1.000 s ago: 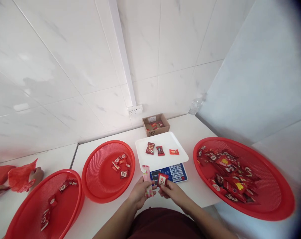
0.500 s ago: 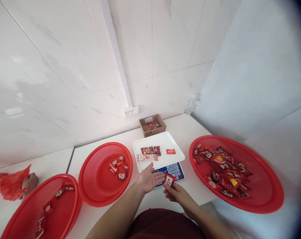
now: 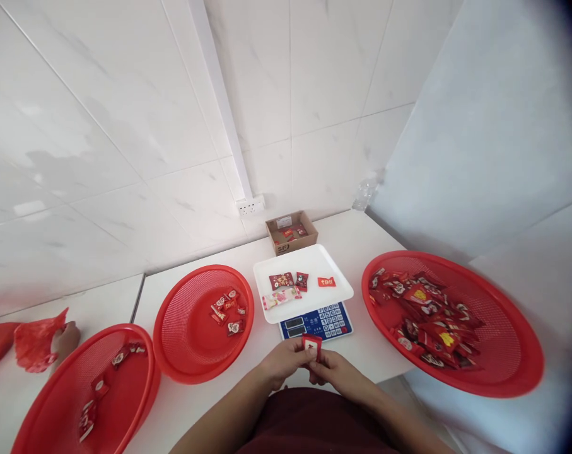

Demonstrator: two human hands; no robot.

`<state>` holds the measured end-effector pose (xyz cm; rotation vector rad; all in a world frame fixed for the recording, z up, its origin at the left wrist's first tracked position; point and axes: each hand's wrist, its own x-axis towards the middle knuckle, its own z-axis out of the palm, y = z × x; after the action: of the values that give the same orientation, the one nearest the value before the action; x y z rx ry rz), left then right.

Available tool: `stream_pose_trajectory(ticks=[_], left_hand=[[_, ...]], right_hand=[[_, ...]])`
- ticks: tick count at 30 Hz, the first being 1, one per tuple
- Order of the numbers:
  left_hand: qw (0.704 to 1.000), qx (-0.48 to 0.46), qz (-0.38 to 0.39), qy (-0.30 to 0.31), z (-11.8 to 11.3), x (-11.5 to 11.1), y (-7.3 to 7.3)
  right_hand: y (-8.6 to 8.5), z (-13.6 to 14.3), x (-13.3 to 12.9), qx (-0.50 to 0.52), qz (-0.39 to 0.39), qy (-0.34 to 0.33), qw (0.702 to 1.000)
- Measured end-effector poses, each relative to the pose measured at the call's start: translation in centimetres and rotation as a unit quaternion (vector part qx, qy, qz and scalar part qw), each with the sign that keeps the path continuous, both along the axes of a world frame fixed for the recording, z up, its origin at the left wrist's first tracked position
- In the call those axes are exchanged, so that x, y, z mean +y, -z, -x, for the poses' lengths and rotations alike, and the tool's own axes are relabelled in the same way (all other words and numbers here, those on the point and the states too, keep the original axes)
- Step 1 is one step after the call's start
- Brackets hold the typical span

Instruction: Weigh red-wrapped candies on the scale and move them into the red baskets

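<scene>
Red packet [image 3: 313, 342] upright between left hand [image 3: 286, 361] and right hand [image 3: 335, 369], fingers of both closed on it; light pinch best, avoids crushing.

Fingers hide the lower part of a red-and-white packet [image 3: 312, 342]

The left hand [image 3: 288, 363] and right hand [image 3: 337, 371] cover the packet's lower end; its print is too small to read. Both forearms [image 3: 229, 403] run off the bottom edge. The white pan [image 3: 309, 257] hides the back of the blue scale [image 3: 314, 330], whose displays are illegible. The bottom edge crops the left red basket [image 3: 96, 435], and a co-worker's hand [image 3: 67, 343] shows only partly behind its rim. In the right red basket [image 3: 507, 353], upper packets cover those beneath. The cardboard box [image 3: 297, 244] hides some contents behind its front wall. The clear plastic bottle [image 3: 364, 194] is blurred.
</scene>
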<state>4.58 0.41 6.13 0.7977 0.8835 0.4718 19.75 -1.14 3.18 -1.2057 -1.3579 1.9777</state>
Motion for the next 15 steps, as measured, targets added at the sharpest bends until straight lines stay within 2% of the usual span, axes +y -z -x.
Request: stream_pose_trajectory(ticks=[4,7,10,12,15], left_hand=[[0.997,0.013,0.019,-0.08,0.5,-0.6,0.6],[0.984,0.074,0.038,-0.157,1.8,-0.3,0.6],[0.976,0.07,0.08,-0.191,3.2,-0.1,0.9],[0.968,0.073,0.115,-0.212,3.8,-0.2,1.2],[0.956,0.084,0.147,-0.241,3.9,-0.6,1.5]], right_hand=[[-0.3,0.0,0.0,-0.073,-0.059,-0.023,0.995],[-0.2,-2.0,1.2,-0.162,-0.125,0.01,0.979],[0.6,-6.8,3.2,-0.266,-0.158,0.109,0.945],[1.4,-10.8,4.4,-0.36,-0.137,0.173,0.906],[3.2,-16.3,5.5,-0.439,-0.096,0.206,0.869]])
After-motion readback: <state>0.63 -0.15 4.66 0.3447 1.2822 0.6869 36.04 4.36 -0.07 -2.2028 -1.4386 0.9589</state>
